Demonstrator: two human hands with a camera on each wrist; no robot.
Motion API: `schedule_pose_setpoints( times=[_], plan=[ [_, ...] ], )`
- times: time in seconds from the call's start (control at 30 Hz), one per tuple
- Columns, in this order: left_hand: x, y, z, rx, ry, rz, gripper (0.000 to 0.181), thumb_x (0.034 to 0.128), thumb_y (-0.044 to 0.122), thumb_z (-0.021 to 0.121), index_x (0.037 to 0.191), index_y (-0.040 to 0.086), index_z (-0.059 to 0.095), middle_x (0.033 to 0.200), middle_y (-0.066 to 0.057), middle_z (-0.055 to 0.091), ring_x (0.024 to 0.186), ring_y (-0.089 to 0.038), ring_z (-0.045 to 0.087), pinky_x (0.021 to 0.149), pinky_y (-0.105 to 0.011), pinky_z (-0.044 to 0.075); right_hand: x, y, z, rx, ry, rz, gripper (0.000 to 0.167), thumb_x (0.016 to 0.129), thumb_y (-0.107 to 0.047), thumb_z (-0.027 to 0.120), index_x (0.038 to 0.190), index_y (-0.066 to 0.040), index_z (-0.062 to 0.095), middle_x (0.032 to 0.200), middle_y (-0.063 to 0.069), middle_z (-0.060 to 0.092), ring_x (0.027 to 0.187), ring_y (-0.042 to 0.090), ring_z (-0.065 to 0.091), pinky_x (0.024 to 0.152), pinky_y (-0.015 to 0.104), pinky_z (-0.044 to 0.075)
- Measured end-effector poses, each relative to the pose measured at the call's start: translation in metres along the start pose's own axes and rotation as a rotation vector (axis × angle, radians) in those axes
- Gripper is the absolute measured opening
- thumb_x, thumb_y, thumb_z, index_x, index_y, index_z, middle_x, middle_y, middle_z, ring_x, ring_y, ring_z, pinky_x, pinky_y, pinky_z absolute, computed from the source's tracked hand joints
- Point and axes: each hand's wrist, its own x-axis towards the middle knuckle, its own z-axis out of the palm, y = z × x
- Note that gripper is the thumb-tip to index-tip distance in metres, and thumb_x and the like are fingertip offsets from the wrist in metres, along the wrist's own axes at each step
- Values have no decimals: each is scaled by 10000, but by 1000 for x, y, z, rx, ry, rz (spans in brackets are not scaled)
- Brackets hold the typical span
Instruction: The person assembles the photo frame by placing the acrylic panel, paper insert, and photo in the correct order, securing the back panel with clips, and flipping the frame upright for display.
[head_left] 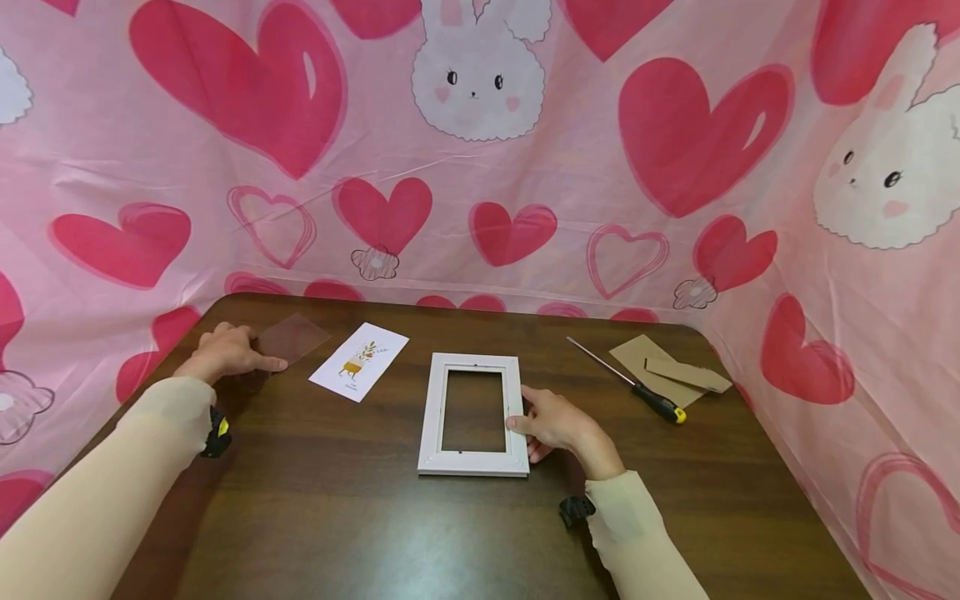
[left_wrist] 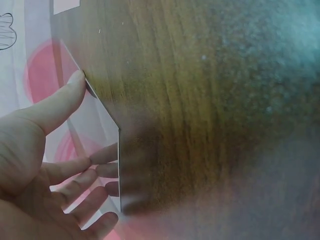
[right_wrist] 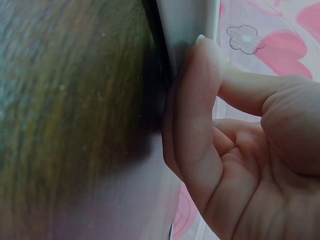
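Screened-off tabletop workspace, pink heart-and-rabbit fabric walls (head_left: 585,125), brown wood-grain table (head_left: 337,517), room type unclear

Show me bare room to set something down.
Bare table lies nearer than the white frame, and beyond the right hand, between frame and screwdriver. It's crowded far left, with the left hand, clear sheet and printed card, and far right, where cardboard lies beside the screwdriver.

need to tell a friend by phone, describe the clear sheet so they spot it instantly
On the brown table, go to the far left corner, where the left hand is. The clear sheet is there, between that hand and the white printed card. Unlike the card, it is see-through.
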Motion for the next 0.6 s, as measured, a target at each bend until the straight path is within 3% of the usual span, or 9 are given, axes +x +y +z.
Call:
schedule_pose_setpoints(
  times=[0.03,0.23,0.43,0.6],
  plan=[
    [3,-4,2,5,9,9,1053,843,611,815,1389,-214,453,1293,-500,372,1113,-657,360,929,-772,408,0,0,0,3,-1,-1,771,1007,-152,736,1652,-30,331,829,165,614,539,194,621,541,351,612],
    [5,-6,2,-16,30,-7,1106,793,607,859,1375,-240,449,1285,-480,451,1129,-626,376,961,-713,370,-1,1,-1,9,-9,-2,780,1011,-157,732,1656,-23,314,829,164,614,536,187,619,543,348,612],
    [15,-17,4,-111,-41,-85,1320,685,700,884,1458,-226,347,1317,-497,358,1158,-630,298,959,-703,344,-3,1,-2,-2,-7,-15,769,1014,-158,728,1654,-27,322,828,164,611,536,191,620,546,352,612],
    [6,-13,-2,-162,-139,-181,1356,761,627,868,1452,-284,138,1352,-512,202,1235,-704,198,1059,-763,297,-1,1,-2,2,-9,-14,773,1011,-158,733,1654,-28,323,827,164,607,537,190,619,543,354,613]
  ],
)
